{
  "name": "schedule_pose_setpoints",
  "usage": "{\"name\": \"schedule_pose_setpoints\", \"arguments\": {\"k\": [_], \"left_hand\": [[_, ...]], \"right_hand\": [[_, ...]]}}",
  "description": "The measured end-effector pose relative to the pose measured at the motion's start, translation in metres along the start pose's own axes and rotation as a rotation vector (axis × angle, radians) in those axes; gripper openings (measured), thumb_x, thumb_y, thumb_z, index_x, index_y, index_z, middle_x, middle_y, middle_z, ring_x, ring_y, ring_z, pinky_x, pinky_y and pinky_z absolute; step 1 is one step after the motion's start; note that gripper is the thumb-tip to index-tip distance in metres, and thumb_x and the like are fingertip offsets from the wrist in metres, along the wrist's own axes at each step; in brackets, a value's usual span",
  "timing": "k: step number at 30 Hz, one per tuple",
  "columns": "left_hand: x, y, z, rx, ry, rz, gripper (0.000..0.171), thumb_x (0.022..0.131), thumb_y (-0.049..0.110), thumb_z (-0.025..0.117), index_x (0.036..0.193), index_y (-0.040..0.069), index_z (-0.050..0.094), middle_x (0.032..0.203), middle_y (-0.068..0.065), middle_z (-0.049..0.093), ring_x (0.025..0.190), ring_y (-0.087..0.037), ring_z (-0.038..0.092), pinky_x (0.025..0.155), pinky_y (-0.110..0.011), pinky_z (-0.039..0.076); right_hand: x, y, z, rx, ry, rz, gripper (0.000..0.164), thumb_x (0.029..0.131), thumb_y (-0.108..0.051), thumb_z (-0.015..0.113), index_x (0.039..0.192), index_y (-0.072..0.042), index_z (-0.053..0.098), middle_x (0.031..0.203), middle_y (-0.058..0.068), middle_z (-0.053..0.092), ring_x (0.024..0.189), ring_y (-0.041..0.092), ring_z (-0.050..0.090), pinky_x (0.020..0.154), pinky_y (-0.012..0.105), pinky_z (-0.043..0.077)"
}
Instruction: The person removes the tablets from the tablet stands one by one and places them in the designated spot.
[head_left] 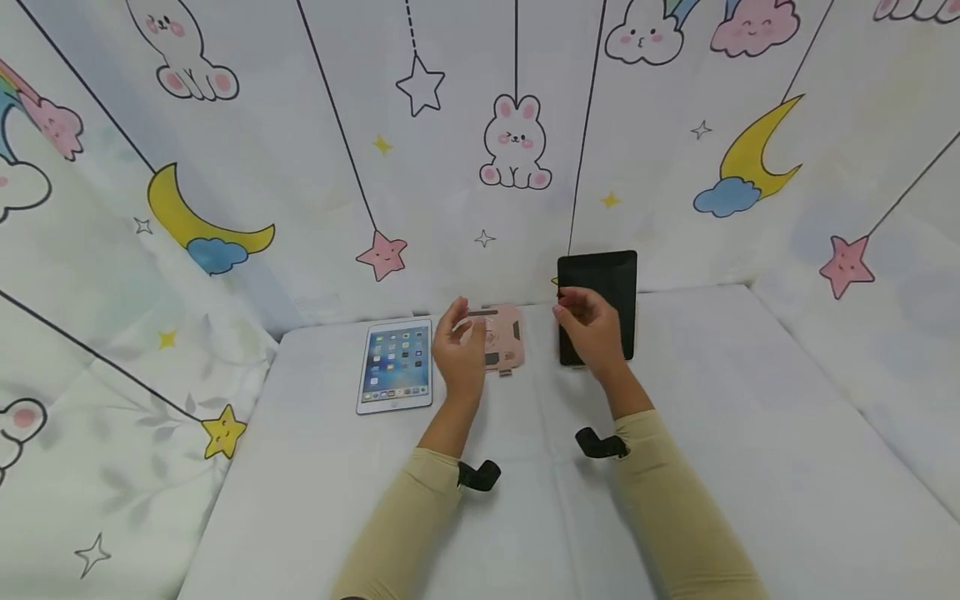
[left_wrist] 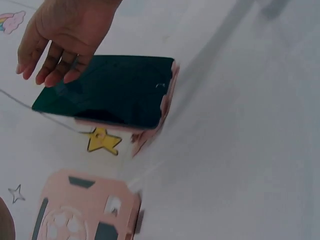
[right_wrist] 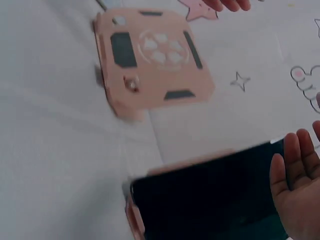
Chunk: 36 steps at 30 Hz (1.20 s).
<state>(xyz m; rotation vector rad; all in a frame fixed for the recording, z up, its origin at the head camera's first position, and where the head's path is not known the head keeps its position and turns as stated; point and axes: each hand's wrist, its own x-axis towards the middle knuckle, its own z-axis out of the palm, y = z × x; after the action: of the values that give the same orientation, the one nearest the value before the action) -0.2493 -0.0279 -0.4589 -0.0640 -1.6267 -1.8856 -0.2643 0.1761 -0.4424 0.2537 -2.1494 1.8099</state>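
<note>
1. White tablet (head_left: 395, 367): we find it left of the left fingers and well apart from the right ones. Screen up and lit; the long axis runs away from the person, home button at the near end.

2. Left hand (head_left: 459, 358): we record the fingers loosely bent, thumb apart, and we see nothing pinched.

3. Shell (head_left: 504, 333): pink with grey patches, partly hidden behind the left fingers and left of the right ones, round emblem showing. We cannot tell from the head view whether the hand touches it.

4. Right hand (head_left: 596, 329): the wrist views show its fingers lightly bent, side by side with slight gaps, with nothing seen between them. In our judgement, the step in hand is handling the dark tablet (head_left: 611, 279); it is best done with thumb and fingers on opposite long edges, off the glass, the left hand steadying the far side.

5. Dark tablet: we place it behind the right fingers, most of its screen to their right; contact cannot be confirmed. The dark screen faces the person. Its long axis runs away from the person, almost straight. Pink edging (left_wrist: 147, 136) shows along its border in the left wrist view.
</note>
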Motion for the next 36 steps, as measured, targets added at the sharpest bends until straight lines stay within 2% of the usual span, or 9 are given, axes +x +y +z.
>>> {"name": "schedule_pose_setpoints", "arguments": {"k": [3, 6, 10, 13, 15, 17, 23, 31, 36], "left_hand": [[-0.009, -0.005, 0.026, -0.013, -0.05, -0.023, 0.041, 0.09, -0.006, 0.069, 0.131, -0.001, 0.064, 0.129, -0.017, 0.067, 0.121, -0.031, 0.062, 0.103, -0.048, 0.053], [-0.023, -0.014, 0.048, 0.006, -0.12, -0.05, 0.041, 0.092, -0.002, 0.069, 0.132, 0.001, 0.063, 0.128, -0.014, 0.067, 0.12, -0.028, 0.063, 0.104, -0.044, 0.054], [-0.044, -0.028, 0.072, 0.017, -0.204, -0.124, 0.044, 0.093, 0.002, 0.07, 0.136, 0.004, 0.061, 0.131, -0.014, 0.066, 0.121, -0.027, 0.062, 0.106, -0.044, 0.053], [-0.058, -0.039, 0.084, 0.026, -0.247, -0.203, 0.047, 0.092, 0.001, 0.07, 0.138, 0.003, 0.06, 0.132, -0.017, 0.066, 0.122, -0.028, 0.062, 0.106, -0.041, 0.054], [-0.066, -0.047, 0.088, 0.037, -0.259, -0.243, 0.048, 0.092, 0.001, 0.07, 0.139, 0.002, 0.06, 0.132, -0.018, 0.066, 0.122, -0.028, 0.062, 0.106, -0.039, 0.054], [-0.072, -0.054, 0.089, 0.055, -0.26, -0.261, 0.048, 0.092, 0.001, 0.07, 0.139, 0.001, 0.059, 0.131, -0.017, 0.066, 0.122, -0.028, 0.062, 0.106, -0.038, 0.054], [-0.085, -0.069, 0.088, 0.07, -0.231, -0.263, 0.048, 0.092, 0.0, 0.069, 0.138, 0.0, 0.059, 0.129, -0.015, 0.064, 0.123, -0.028, 0.061, 0.107, -0.038, 0.053], [-0.086, -0.073, 0.09, 0.075, -0.224, -0.248, 0.045, 0.091, 0.0, 0.07, 0.135, 0.0, 0.062, 0.126, -0.017, 0.064, 0.121, -0.029, 0.061, 0.106, -0.039, 0.053], [-0.087, -0.073, 0.094, 0.106, -0.218, -0.253, 0.043, 0.09, -0.001, 0.071, 0.132, 0.001, 0.065, 0.122, -0.016, 0.064, 0.115, -0.029, 0.062, 0.104, -0.039, 0.054]], "right_hand": [[0.004, 0.012, -0.028, -0.057, 0.072, -0.002, 0.043, 0.097, -0.011, 0.068, 0.135, 0.007, 0.057, 0.126, 0.029, 0.06, 0.098, 0.0, 0.06, 0.087, 0.01, 0.049], [0.001, 0.027, -0.054, -0.126, 0.146, 0.03, 0.047, 0.098, -0.019, 0.068, 0.138, 0.001, 0.057, 0.129, 0.024, 0.059, 0.103, 0.0, 0.058, 0.089, 0.009, 0.046], [-0.007, 0.047, -0.08, -0.201, 0.226, 0.134, 0.051, 0.098, -0.03, 0.068, 0.142, -0.008, 0.056, 0.133, 0.015, 0.059, 0.115, 0.013, 0.058, 0.098, 0.018, 0.047], [-0.013, 0.061, -0.09, -0.218, 0.253, 0.214, 0.053, 0.098, -0.032, 0.067, 0.144, -0.009, 0.054, 0.135, 0.014, 0.059, 0.122, 0.021, 0.057, 0.104, 0.028, 0.048], [-0.016, 0.07, -0.093, -0.218, 0.264, 0.247, 0.053, 0.098, -0.032, 0.067, 0.144, -0.008, 0.054, 0.135, 0.015, 0.059, 0.121, 0.021, 0.057, 0.105, 0.029, 0.048], [-0.02, 0.077, -0.095, -0.225, 0.268, 0.269, 0.053, 0.099, -0.032, 0.066, 0.144, -0.008, 0.054, 0.135, 0.015, 0.059, 0.116, 0.015, 0.057, 0.1, 0.023, 0.048], [-0.027, 0.087, -0.094, -0.189, 0.285, 0.261, 0.05, 0.097, -0.025, 0.069, 0.14, -0.004, 0.057, 0.131, 0.018, 0.06, 0.104, 0.002, 0.056, 0.087, 0.009, 0.046], [-0.03, 0.094, -0.095, -0.176, 0.258, 0.278, 0.045, 0.098, -0.025, 0.069, 0.137, -0.004, 0.061, 0.127, 0.016, 0.061, 0.1, 0.0, 0.055, 0.084, 0.007, 0.044], [-0.029, 0.1, -0.093, -0.148, 0.264, 0.278, 0.042, 0.094, -0.015, 0.072, 0.133, -0.002, 0.063, 0.121, 0.012, 0.063, 0.099, 0.003, 0.058, 0.082, 0.007, 0.047]]}}
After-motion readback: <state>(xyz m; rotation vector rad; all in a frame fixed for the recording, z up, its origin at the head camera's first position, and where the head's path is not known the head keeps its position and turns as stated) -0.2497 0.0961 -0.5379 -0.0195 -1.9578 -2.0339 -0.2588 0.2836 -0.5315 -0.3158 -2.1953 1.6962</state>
